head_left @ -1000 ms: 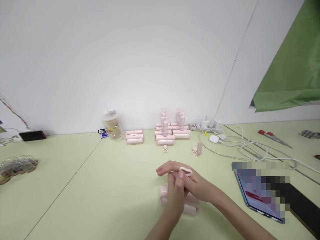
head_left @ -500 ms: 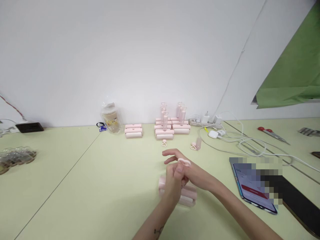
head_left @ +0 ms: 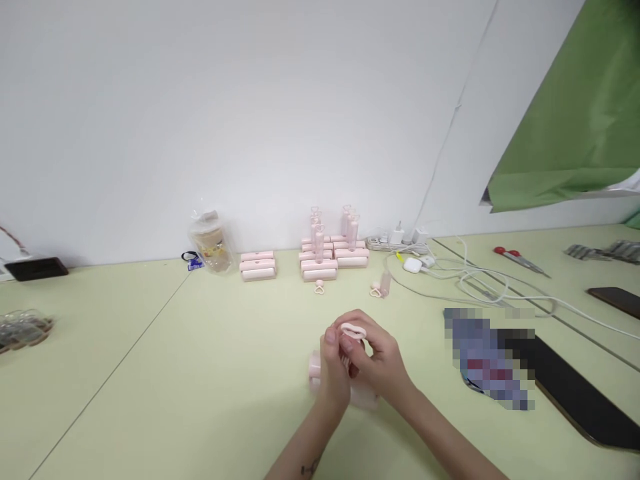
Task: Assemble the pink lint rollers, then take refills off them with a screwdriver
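Observation:
Both my hands meet in front of me, with a pale pink cap with a heart-shaped loop (head_left: 353, 331) rising between them. My left hand (head_left: 332, 370) is closed, its thumb and fingers pressed against the cap's lower part from the left. From the other side, my right hand (head_left: 385, 359) wraps its fingers round the same piece, thumb across the front. Whatever sits below the loop is mostly hidden by my fingers. Under the hands, a pink and white roller-shaped case (head_left: 314, 375) lies on the table, partly covered.
Similar pink cases (head_left: 320, 270) stand near the wall, several with clear pink tubes (head_left: 319, 245) upright on top. A loose heart-loop cap (head_left: 319, 288) and a tube (head_left: 385, 285) lie nearer. A bagged cup (head_left: 213, 247), white cables (head_left: 480, 283), scissors (head_left: 520, 260) and a black phone (head_left: 575, 393) surround these.
My right hand's fingers, stretched out leftward before, have curled in around the cap. The heart-shaped loop is now between both hands. The view has turned slightly to the right.

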{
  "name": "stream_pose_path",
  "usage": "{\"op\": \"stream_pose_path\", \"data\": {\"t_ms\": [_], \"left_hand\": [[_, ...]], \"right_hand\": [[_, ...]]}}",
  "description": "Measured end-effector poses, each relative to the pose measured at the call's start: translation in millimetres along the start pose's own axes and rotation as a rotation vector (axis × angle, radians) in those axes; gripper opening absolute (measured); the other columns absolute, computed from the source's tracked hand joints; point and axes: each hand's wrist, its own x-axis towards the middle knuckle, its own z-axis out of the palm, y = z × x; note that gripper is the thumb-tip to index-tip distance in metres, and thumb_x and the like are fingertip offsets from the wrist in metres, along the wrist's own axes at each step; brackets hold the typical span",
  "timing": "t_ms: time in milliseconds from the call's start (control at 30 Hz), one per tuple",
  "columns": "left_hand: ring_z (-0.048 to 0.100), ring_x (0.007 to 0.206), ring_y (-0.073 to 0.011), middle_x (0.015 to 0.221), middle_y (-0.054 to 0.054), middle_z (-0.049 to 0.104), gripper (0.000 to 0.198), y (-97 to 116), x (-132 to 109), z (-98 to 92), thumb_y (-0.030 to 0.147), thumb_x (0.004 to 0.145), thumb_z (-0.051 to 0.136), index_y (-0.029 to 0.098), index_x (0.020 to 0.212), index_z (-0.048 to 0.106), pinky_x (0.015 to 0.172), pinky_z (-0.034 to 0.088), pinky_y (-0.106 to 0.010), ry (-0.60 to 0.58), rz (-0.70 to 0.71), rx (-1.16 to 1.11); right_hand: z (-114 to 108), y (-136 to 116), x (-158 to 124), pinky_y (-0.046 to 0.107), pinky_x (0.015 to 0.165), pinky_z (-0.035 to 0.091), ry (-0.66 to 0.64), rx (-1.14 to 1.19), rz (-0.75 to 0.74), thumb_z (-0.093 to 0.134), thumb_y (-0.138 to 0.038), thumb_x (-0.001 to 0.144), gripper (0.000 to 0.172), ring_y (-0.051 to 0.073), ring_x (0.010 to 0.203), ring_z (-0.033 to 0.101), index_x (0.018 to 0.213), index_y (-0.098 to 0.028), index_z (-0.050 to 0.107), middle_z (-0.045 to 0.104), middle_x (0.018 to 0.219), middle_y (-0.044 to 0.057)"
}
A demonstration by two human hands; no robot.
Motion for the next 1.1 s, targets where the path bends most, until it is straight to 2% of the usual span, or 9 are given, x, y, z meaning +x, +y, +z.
{"op": "stream_pose_path", "data": {"t_ms": [100, 233, 333, 433, 567, 667, 733, 900, 1100], "left_hand": [[0.038, 0.046, -0.0096, 0.047, 0.005, 0.037, 0.053, -0.8, 0.9, -2.7, 0.07, 0.059, 0.054, 0.018, 0.053, 0.045, 0.043, 0.03, -0.021, -0.001, 0.02, -0.06], [0.044, 0.049, -0.0124, 0.051, 0.001, 0.047, 0.058, 5.6, 1.4, -7.0, 0.072, 0.067, 0.042, 0.016, 0.062, 0.054, 0.047, 0.036, -0.024, -0.175, -0.008, 0.003], [0.053, 0.064, -0.0181, 0.063, -0.003, 0.055, 0.063, 16.1, -0.6, -14.2, 0.072, 0.074, 0.031, 0.015, 0.069, 0.058, 0.059, 0.042, -0.028, -0.318, 0.051, 0.18], [0.054, 0.086, -0.0229, 0.087, -0.006, 0.061, 0.061, 25.9, 0.8, -30.0, 0.069, 0.078, 0.03, 0.018, 0.089, 0.061, 0.077, 0.042, -0.033, -0.394, 0.18, 0.485], [0.053, 0.096, -0.0249, 0.092, -0.008, 0.062, 0.06, 26.6, 17.0, -60.9, 0.066, 0.081, 0.023, 0.02, 0.092, 0.06, 0.092, 0.034, -0.038, -0.15, 0.262, 0.646], [0.056, 0.082, -0.0249, 0.076, -0.008, 0.062, 0.06, 18.0, 32.6, -77.6, 0.066, 0.08, 0.023, 0.018, 0.078, 0.059, 0.084, 0.038, -0.04, 0.134, 0.198, 0.521], [0.055, 0.075, -0.0237, 0.072, -0.008, 0.06, 0.059, 10.6, 38.4, -81.9, 0.067, 0.078, 0.026, 0.017, 0.074, 0.058, 0.078, 0.041, -0.038, 0.202, 0.149, 0.451], [0.052, 0.076, -0.0221, 0.073, -0.006, 0.056, 0.05, -7.3, 37.4, -80.9, 0.065, 0.077, 0.036, 0.018, 0.07, 0.055, 0.075, 0.039, -0.034, 0.074, 0.113, 0.61], [0.052, 0.079, -0.0238, 0.075, -0.007, 0.056, 0.039, -20.6, 40.4, -86.9, 0.054, 0.082, 0.036, 0.023, 0.065, 0.051, 0.076, 0.038, -0.035, -0.031, 0.18, 0.903]], "right_hand": [[3.7, 3.3, 1.7, 0.026, 0.056, 0.045, -0.004, 0.017, 0.007, 0.046, -0.038, 0.087, 0.022, 0.015, 0.066, 0.053, 0.077, -0.021, 0.056, 0.054, 0.079, 0.003], [0.4, 7.6, 0.4, 0.026, 0.059, 0.047, -0.077, 0.037, 0.015, 0.041, -0.051, 0.086, 0.033, 0.015, 0.069, 0.055, 0.092, -0.022, 0.056, 0.054, 0.09, 0.004], [-4.9, 6.5, -5.8, 0.026, 0.059, 0.047, -0.052, -0.055, 0.055, 0.054, -0.045, 0.081, 0.029, 0.018, 0.08, 0.055, 0.102, -0.024, 0.054, 0.051, 0.104, 0.006], [-12.7, 1.8, -8.9, 0.03, 0.071, 0.046, -0.009, -0.237, 0.063, 0.057, -0.037, 0.081, 0.017, 0.021, 0.093, 0.053, 0.093, -0.025, 0.058, 0.052, 0.102, 0.006], [-34.4, -3.0, 13.9, 0.03, 0.067, 0.047, -0.073, -0.361, 0.089, 0.053, -0.039, 0.084, 0.02, 0.019, 0.077, 0.057, 0.095, -0.023, 0.058, 0.06, 0.088, 0.003], [-59.8, 1.6, 57.1, 0.029, 0.061, 0.047, -0.005, -0.434, 0.05, 0.044, -0.044, 0.087, 0.028, 0.018, 0.074, 0.058, 0.092, -0.02, 0.056, 0.062, 0.087, 0.004], [-76.4, 12.3, 91.9, 0.03, 0.063, 0.046, 0.056, -0.476, 0.035, 0.043, -0.045, 0.087, 0.029, 0.019, 0.075, 0.056, 0.092, -0.019, 0.055, 0.061, 0.086, 0.004], [-94.4, 63.9, 158.8, 0.035, 0.072, 0.047, 0.126, -0.611, 0.035, 0.051, -0.032, 0.088, 0.02, 0.016, 0.08, 0.058, 0.096, -0.015, 0.057, 0.06, 0.095, 0.004], [-94.7, 118.8, 174.8, 0.037, 0.074, 0.05, 0.162, -0.69, 0.074, 0.053, -0.029, 0.088, 0.023, 0.018, 0.087, 0.06, 0.107, -0.015, 0.056, 0.059, 0.106, 0.006]]}}
